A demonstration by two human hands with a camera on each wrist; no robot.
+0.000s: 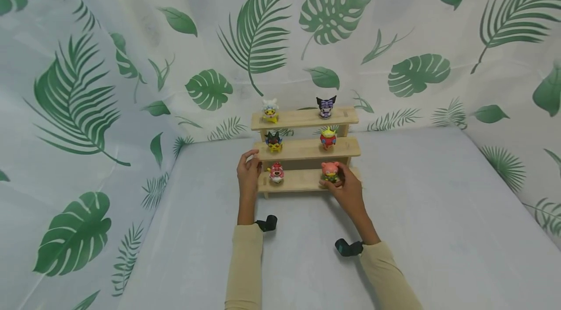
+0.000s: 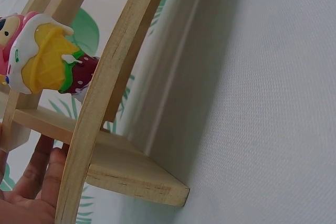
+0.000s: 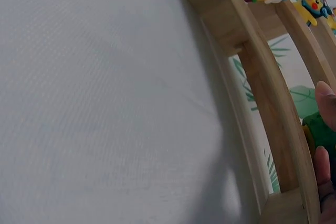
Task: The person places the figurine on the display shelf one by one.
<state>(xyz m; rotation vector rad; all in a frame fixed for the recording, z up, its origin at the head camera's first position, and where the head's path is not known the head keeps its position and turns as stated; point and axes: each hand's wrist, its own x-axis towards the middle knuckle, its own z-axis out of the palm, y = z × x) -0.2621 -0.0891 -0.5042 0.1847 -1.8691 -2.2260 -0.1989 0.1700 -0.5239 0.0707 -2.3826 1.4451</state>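
A three-tier wooden display shelf [image 1: 302, 181] carries several small toy figurines. On the right of the bottom tier is a pink-headed figurine [image 1: 330, 172] with a green lower part. My right hand [image 1: 350, 191] holds it between thumb and fingers; the right wrist view shows only the figurine's green part [image 3: 320, 132]. At the shelf's left side, my left hand [image 1: 249, 171] grips the end of the middle tier, its contact partly hidden. Close by, on the bottom tier's left, stands a pink-and-white figurine [image 1: 276, 173] with a yellow, waffle-like part [image 2: 47, 59].
The middle tier holds a black-and-yellow figurine [image 1: 273, 142] and a red figurine with a yellow top [image 1: 327, 139]. On the top tier are a white-and-yellow figurine [image 1: 270, 111] and a purple-and-black one [image 1: 326, 107]. A leaf-printed cloth [image 1: 271, 71] hangs behind the white surface [image 1: 438, 212].
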